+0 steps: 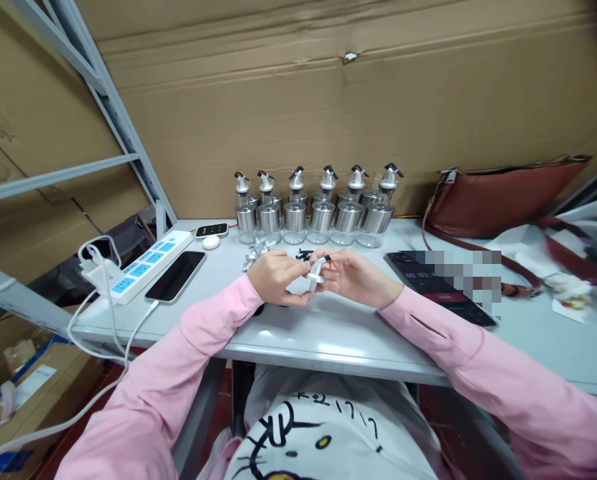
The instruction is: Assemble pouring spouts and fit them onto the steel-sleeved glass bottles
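Note:
My left hand and my right hand meet over the middle of the grey table. Both are closed round a small silver pourer spout with a black cap, held between their fingertips. Just behind the hands lie loose silver spouts and small black caps. Further back stands a row of several glass and steel oil bottles, each with a spout fitted.
A white and blue power strip, a dark phone on a cable and a small black device lie at the left. A second phone lies at the right, with a brown bag behind. Cardboard lines the back.

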The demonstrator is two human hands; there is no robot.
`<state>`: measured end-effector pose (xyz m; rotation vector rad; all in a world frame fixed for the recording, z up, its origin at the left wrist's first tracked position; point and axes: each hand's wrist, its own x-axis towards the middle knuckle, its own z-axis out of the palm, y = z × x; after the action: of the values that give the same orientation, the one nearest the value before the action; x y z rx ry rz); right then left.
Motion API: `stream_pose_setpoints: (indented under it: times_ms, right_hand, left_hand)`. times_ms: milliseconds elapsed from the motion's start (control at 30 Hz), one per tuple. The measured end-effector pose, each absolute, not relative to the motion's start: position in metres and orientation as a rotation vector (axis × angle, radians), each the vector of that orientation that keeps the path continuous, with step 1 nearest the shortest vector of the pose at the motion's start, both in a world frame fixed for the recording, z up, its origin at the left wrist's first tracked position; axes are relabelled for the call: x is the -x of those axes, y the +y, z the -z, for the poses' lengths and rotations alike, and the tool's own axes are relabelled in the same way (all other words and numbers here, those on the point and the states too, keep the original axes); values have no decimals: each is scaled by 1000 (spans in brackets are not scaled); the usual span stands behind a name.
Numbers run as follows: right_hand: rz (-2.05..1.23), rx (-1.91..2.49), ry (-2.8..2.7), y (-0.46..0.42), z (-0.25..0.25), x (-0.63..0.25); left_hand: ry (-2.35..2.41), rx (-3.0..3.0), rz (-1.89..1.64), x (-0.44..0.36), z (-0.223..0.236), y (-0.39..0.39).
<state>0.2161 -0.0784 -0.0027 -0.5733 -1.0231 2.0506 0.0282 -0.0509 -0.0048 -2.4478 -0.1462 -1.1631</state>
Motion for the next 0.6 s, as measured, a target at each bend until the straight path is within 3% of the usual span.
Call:
stream_pose_setpoints:
  times_ms: [600]
  right_hand:
    - [-1989,563,-1130,-76,5,-217]
  left_hand:
    - [-182,2481,1100,-28,8,-52]
